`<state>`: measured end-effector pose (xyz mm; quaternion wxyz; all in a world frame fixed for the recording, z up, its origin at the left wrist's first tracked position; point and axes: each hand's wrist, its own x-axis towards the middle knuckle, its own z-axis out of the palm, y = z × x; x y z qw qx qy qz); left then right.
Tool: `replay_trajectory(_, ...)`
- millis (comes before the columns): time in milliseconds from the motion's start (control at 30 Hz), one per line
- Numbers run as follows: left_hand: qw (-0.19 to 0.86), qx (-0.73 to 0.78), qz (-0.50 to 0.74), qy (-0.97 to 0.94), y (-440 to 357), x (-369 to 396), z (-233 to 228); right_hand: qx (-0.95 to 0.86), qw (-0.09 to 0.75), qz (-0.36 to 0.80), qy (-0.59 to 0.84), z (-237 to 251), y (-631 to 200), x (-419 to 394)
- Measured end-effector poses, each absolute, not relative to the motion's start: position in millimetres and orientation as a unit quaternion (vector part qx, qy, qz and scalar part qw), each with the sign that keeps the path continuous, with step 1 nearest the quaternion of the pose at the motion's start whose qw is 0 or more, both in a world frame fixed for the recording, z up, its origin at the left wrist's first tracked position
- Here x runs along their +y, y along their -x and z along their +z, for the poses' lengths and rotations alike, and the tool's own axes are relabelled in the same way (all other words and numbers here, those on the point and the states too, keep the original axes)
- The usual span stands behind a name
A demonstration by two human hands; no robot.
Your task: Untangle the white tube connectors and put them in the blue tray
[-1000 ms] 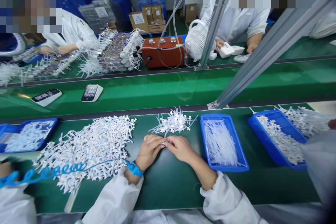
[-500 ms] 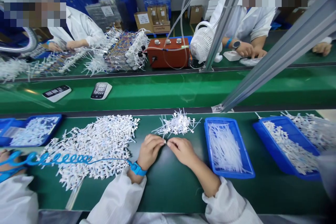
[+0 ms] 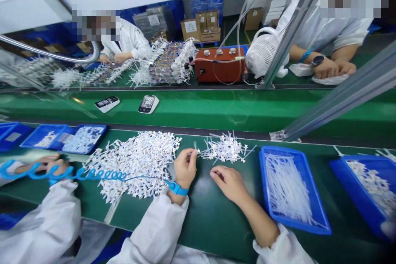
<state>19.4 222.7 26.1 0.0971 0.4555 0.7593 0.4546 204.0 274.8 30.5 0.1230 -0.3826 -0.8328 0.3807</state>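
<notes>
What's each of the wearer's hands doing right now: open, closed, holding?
Left hand: closed, pinching a small white piece.
Right hand: loosely curled; can't tell whether anything is inside.

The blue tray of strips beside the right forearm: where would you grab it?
Grip the blue tray by both long rims, probably from left and right: it sits flat with raised walls, and loose strips lie inside, so keeping it level seems wise.
</notes>
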Motion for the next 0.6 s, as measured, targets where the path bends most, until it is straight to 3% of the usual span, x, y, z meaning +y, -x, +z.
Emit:
replay_trajectory(367, 0.106, 0.739, 0.259, -0.613, -40, 241, 27, -0.853, 0.101, 0.364, 0.360, 7, -205, 279)
replay_trajectory(600, 0.053, 0.759, 0.159, -0.629, -15, 195, 59, -0.849, 0.043, 0.377, 0.368, -5, -206, 288)
